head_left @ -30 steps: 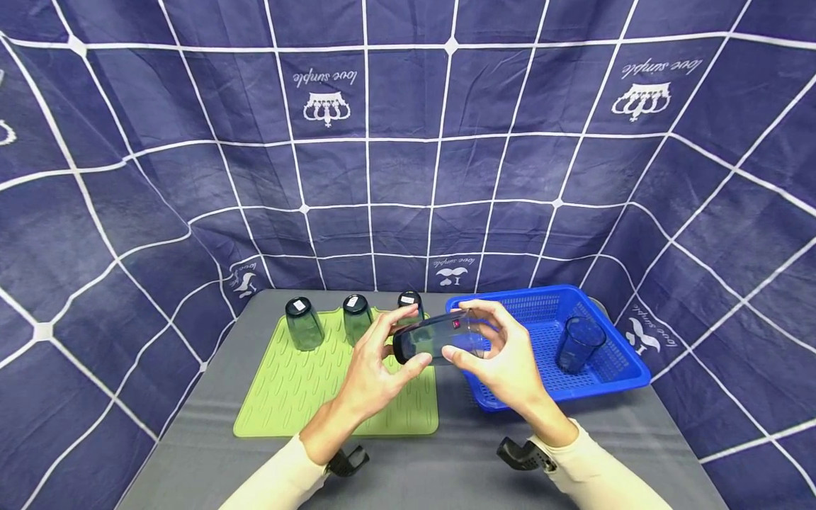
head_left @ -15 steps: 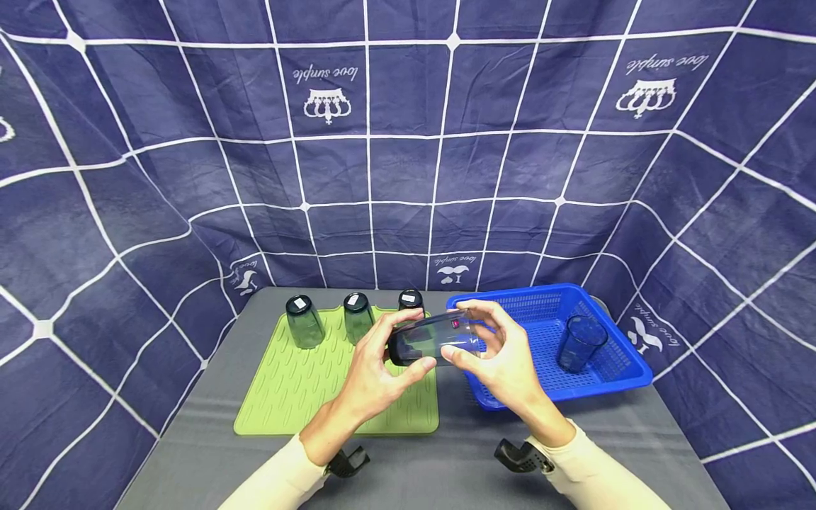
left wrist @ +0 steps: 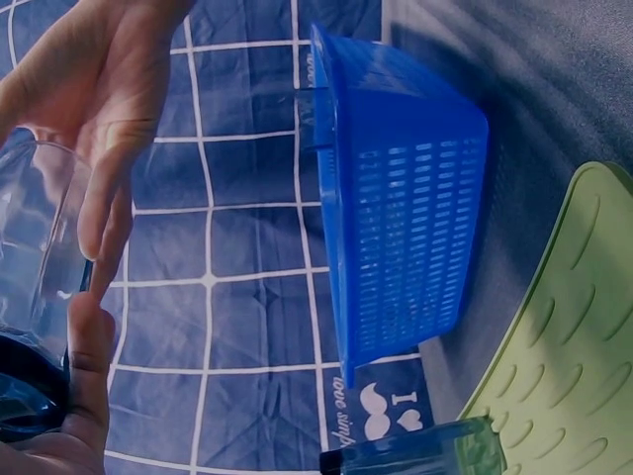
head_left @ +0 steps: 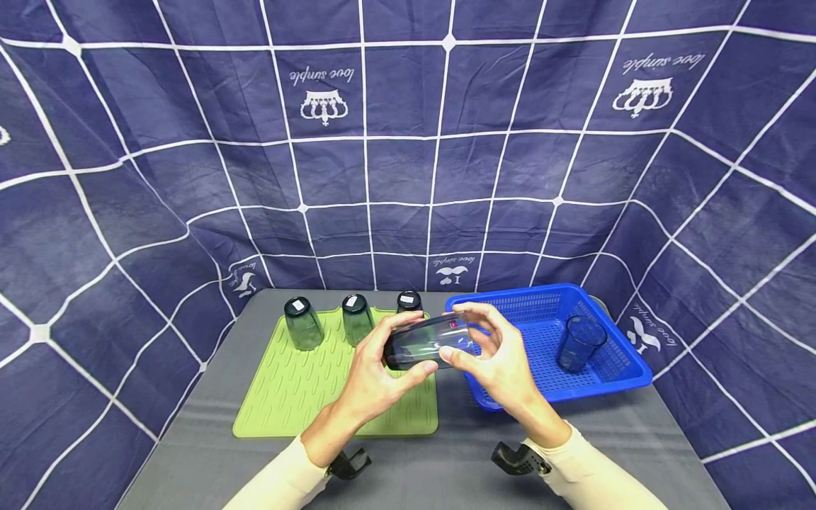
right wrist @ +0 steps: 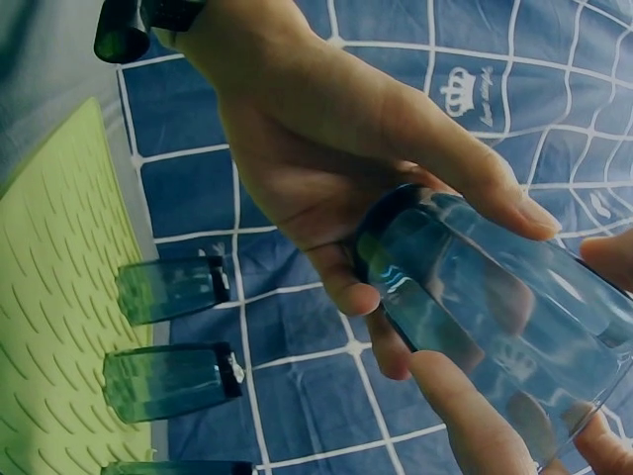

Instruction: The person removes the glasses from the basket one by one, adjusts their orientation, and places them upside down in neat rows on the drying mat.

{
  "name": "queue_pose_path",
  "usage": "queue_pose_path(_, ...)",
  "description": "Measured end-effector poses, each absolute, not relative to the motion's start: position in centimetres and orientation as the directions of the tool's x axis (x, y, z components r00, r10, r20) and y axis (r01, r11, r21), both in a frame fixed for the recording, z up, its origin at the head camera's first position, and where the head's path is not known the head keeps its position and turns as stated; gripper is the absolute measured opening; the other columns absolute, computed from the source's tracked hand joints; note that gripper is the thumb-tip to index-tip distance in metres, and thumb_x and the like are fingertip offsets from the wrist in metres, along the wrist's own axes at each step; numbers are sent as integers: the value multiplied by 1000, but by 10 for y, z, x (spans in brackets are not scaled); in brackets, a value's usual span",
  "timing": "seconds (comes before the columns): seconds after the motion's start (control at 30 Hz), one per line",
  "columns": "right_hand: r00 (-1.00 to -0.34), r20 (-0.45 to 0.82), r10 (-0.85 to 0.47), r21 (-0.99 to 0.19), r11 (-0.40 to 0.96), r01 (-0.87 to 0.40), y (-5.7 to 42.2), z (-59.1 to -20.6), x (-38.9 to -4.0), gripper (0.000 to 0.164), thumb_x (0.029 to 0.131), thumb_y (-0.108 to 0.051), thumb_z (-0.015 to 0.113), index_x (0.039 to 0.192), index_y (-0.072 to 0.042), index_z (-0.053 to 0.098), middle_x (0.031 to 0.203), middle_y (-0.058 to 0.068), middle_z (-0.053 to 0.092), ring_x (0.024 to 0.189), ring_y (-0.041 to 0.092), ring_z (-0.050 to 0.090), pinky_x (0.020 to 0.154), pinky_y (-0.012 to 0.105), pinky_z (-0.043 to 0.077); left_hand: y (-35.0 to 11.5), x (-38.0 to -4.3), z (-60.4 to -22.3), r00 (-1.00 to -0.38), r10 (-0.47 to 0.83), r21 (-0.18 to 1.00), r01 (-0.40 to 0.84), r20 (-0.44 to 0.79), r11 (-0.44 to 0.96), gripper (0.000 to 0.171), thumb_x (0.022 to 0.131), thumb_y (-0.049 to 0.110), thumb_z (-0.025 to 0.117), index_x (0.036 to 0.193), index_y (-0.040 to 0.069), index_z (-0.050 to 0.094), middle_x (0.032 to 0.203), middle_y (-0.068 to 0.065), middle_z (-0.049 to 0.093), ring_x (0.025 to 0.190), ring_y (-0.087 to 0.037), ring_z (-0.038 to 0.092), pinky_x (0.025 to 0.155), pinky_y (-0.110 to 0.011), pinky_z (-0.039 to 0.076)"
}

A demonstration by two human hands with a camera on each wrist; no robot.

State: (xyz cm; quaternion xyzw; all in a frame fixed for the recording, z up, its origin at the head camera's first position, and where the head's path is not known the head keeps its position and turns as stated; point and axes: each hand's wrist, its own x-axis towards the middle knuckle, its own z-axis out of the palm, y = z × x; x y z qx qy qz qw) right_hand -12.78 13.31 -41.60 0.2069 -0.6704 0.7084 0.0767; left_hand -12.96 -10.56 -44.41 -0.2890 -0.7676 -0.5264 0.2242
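Observation:
A dark blue-tinted drinking glass (head_left: 423, 346) lies almost sideways in the air between both hands, its dark base to the left. My left hand (head_left: 372, 368) grips it round the base end, thumb below and fingers above. My right hand (head_left: 506, 358) holds it near the mouth end, with the thumb on the near side. In the right wrist view, fingers of both hands surround the glass (right wrist: 495, 317). On the green mat (head_left: 293, 397) stand three similar glasses upside down: the left one (head_left: 306, 330), the middle one (head_left: 359, 324) and the right one (head_left: 409, 302), partly hidden.
To the right, a blue perforated basket (head_left: 557, 393) holds another tinted glass (head_left: 579, 347), mouth up and slightly tilted. A grey cloth (head_left: 408, 474) covers the table. A dark blue checked curtain (head_left: 401, 170) encloses the back and sides.
The held glass has shifted slightly left, its base end settling deeper into the left hand. Both hands keep hold of it. The other glasses and the basket stay put.

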Motion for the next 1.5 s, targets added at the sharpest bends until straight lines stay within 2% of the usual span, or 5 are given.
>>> queue_pose_path(0.2, -901, 397, -174, -917, -117, -382, 133, -417, -129, 66, 88, 8, 90, 149, 2, 66, 145, 1, 74, 117, 15, 80, 86, 32, 73, -105, -131, -445, -731, 197, 684, 681, 653, 261, 72, 88, 19, 104, 152, 19, 72, 144, -3, 82, 122, -15, 80, 100, -23, 65)
queue_pose_path(0.6, -895, 403, -189, -915, -102, -390, 136, -418, -129, 66, 90, 5, 90, 151, 4, 65, 150, -1, 72, 128, 14, 76, 94, 27, 70, -106, -131, -445, -726, 181, 680, 686, 664, 257, 71, 85, 17, 105, 148, 19, 73, 141, -5, 83, 118, -15, 80, 97, -24, 66)
queue_pose_path(0.87, -885, 413, -217, -911, -114, -397, 134, -419, -130, 67, 90, 7, 89, 152, 7, 62, 152, -1, 69, 133, 12, 72, 107, 24, 65, -109, -130, -445, -700, 166, 651, 709, 694, 269, 72, 82, 16, 107, 145, 18, 75, 136, -5, 84, 115, -15, 81, 96, -23, 66)
queue_pose_path(1.17, -871, 410, -270, -912, -129, -390, 134, -418, -132, 64, 92, 6, 87, 150, 5, 61, 148, 10, 73, 128, 19, 77, 100, 28, 69, -113, -129, -445, -681, 148, 642, 728, 717, 243, 72, 79, 13, 108, 143, 16, 76, 132, -8, 83, 112, -14, 80, 93, -21, 67)
queue_pose_path(1.5, -867, 403, -293, -915, -135, -380, 134, -418, -131, 64, 92, 6, 89, 148, 6, 60, 148, 10, 73, 125, 18, 79, 97, 29, 70, -116, -126, -443, -679, 130, 659, 733, 722, 171, 73, 79, 6, 108, 144, 11, 73, 135, -12, 80, 114, -13, 79, 89, -26, 70)
